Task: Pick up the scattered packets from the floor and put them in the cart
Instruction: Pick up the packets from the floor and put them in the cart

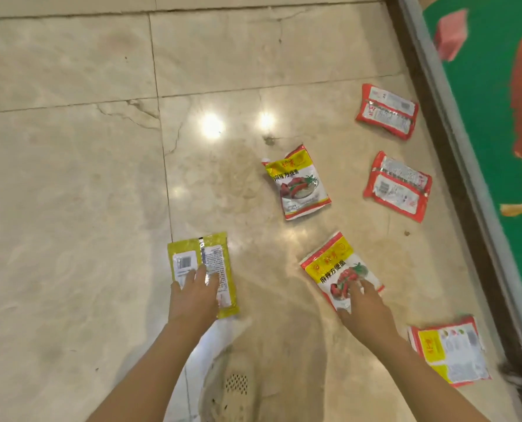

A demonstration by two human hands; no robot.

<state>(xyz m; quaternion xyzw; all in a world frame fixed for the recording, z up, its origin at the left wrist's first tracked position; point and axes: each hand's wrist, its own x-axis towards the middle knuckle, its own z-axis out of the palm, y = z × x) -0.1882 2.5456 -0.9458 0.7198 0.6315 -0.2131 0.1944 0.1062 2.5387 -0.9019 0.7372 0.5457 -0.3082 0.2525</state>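
Six flat plastic noodle packets on glossy beige marble floor [71, 178], none collected; cart out of view. Left hand [194, 295] fingers straight, pressing yellow packet [202, 263]. Right hand [364, 303] fingers spread on nearest red-and-yellow packet [332, 266]; grip not closed. Early stage, judging so.

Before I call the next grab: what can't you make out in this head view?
- Cart: not in view.
- Yellow packet: near end hidden under left hand.
- Packet under right hand: grip unclear, fingertips blurred.
- Corner packet: print blurred.
- Small print on the packets: too small to read.
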